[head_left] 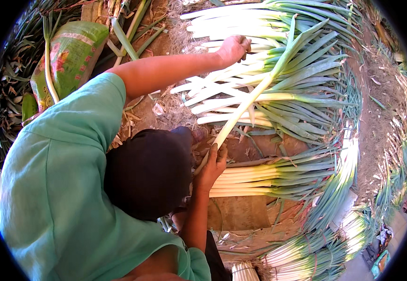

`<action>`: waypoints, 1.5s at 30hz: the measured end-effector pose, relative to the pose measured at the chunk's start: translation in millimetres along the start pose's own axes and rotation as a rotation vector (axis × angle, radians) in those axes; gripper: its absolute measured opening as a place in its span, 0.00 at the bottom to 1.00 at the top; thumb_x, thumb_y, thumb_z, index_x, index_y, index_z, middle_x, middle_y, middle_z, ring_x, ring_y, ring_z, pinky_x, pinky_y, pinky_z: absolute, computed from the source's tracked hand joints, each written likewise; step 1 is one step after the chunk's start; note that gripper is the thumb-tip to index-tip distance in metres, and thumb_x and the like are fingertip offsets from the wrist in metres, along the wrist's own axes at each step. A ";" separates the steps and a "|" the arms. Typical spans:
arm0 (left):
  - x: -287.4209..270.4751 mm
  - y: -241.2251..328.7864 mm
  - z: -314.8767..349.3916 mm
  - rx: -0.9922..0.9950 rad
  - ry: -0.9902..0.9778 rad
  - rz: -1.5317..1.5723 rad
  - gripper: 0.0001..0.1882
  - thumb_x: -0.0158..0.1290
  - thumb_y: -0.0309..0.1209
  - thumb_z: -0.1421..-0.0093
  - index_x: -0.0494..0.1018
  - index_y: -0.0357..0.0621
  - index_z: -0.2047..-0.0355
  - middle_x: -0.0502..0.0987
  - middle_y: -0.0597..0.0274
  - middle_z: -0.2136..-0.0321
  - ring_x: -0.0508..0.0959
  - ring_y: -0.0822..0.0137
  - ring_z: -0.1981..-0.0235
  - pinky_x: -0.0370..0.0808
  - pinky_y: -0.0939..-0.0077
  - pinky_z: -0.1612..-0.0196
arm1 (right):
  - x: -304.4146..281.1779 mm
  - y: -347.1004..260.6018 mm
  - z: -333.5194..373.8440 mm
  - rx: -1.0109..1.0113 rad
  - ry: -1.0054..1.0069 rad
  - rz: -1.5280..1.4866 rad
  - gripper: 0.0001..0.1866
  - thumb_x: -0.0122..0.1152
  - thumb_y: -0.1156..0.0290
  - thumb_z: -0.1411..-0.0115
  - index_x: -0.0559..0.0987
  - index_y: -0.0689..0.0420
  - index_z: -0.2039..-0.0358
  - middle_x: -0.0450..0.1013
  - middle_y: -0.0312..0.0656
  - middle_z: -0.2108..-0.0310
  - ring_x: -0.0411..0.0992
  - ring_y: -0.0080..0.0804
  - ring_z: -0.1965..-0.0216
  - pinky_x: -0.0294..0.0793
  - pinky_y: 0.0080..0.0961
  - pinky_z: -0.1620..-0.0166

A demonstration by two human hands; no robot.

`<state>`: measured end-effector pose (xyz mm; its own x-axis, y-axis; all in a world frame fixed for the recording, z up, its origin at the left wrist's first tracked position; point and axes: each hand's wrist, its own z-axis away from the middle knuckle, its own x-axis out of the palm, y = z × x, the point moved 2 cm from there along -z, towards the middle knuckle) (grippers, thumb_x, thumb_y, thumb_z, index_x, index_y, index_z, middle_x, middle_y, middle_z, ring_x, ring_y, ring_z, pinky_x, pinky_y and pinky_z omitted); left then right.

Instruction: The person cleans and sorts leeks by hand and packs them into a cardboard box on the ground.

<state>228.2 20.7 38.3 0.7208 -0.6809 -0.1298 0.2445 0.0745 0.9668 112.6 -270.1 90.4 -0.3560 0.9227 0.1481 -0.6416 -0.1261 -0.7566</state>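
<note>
A long leek (248,100) runs slantwise from lower left to upper right, pale shaft nearest me and green leaves at the far end. Around the lower part of its shaft, my right hand (213,166) is closed. Farther off, my left hand (235,49) has its fingers curled above a spread of leeks (234,28); whatever it pinches, if anything, is hidden. A thin strip hangs beside the held shaft. Just to the right of my right hand lies a separate row of leeks (245,180) with yellowish shafts.
A green patterned sack (70,56) stands at the far left, beside a heap of dark leaves. More leeks (302,257) lie in bundles at the lower right. Loose leaf scraps and roots litter the brown ground. A dark rounded shape (147,173), seemingly my knee, sits between my arms.
</note>
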 end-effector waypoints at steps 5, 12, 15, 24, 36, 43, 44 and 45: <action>54.7 -0.6 33.4 0.207 -0.413 -0.530 0.27 0.40 0.52 0.36 0.71 0.37 0.66 0.72 0.54 0.82 0.75 0.63 0.78 0.73 0.65 0.74 | -16.5 39.0 0.2 -0.226 0.077 0.300 0.10 0.51 0.66 0.36 0.70 0.60 0.62 0.67 0.34 0.78 0.61 0.16 0.81 0.60 0.14 0.79; 85.4 -0.2 48.0 0.472 -0.448 -0.536 0.18 0.42 0.41 0.36 0.72 0.38 0.67 0.71 0.55 0.84 0.73 0.61 0.82 0.71 0.65 0.73 | -41.0 28.7 18.3 -0.069 0.029 0.144 0.10 0.49 0.65 0.36 0.69 0.58 0.66 0.65 0.34 0.80 0.60 0.16 0.83 0.59 0.15 0.81; 79.1 3.3 55.7 0.109 -0.391 -0.297 0.17 0.42 0.38 0.37 0.73 0.37 0.69 0.71 0.55 0.84 0.72 0.61 0.82 0.71 0.67 0.74 | -41.8 14.0 21.3 0.059 -0.052 -0.112 0.09 0.49 0.64 0.36 0.68 0.56 0.67 0.65 0.34 0.81 0.59 0.16 0.86 0.56 0.14 0.84; 49.2 -58.4 40.7 -0.238 0.073 -0.068 0.16 0.46 0.38 0.40 0.72 0.39 0.78 0.73 0.60 0.87 0.70 0.71 0.89 0.64 0.76 0.87 | -46.1 -14.1 22.7 0.100 -0.377 -0.500 0.21 0.40 0.55 0.34 0.68 0.62 0.53 0.61 0.34 0.84 0.53 0.19 0.91 0.53 0.15 0.87; 115.3 18.9 86.1 -0.289 -0.514 0.259 0.23 0.43 0.47 0.36 0.69 0.35 0.62 0.73 0.56 0.77 0.74 0.67 0.78 0.73 0.73 0.72 | -40.3 -7.6 31.3 0.165 -0.339 -0.500 0.21 0.42 0.56 0.34 0.70 0.63 0.55 0.64 0.31 0.78 0.61 0.18 0.81 0.59 0.15 0.80; 154.2 11.5 54.0 0.346 -0.229 -0.536 0.10 0.52 0.32 0.42 0.71 0.40 0.63 0.73 0.59 0.80 0.74 0.66 0.78 0.72 0.72 0.76 | -63.9 7.2 29.9 -0.104 -0.072 -0.125 0.18 0.44 0.60 0.34 0.67 0.57 0.49 0.68 0.35 0.78 0.64 0.19 0.83 0.62 0.15 0.82; 170.3 23.2 76.1 0.462 -0.133 -0.556 0.10 0.51 0.32 0.42 0.71 0.40 0.63 0.73 0.59 0.80 0.73 0.66 0.78 0.72 0.72 0.76 | -68.5 -16.2 30.9 -0.120 -0.010 -0.147 0.18 0.44 0.59 0.34 0.67 0.57 0.50 0.68 0.35 0.78 0.64 0.19 0.83 0.62 0.15 0.83; 186.3 52.9 101.8 0.369 -0.224 -0.335 0.11 0.50 0.33 0.41 0.71 0.41 0.62 0.73 0.60 0.80 0.73 0.66 0.78 0.72 0.73 0.76 | -78.2 -31.9 33.0 -0.145 0.054 -0.171 0.18 0.44 0.59 0.34 0.67 0.57 0.50 0.68 0.36 0.78 0.64 0.19 0.83 0.62 0.15 0.83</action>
<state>309.5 -176.4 87.6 0.4771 -0.7647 -0.4332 0.1647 -0.4064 0.8987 138.5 -350.3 123.9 -0.2107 0.9449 0.2505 -0.5834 0.0841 -0.8078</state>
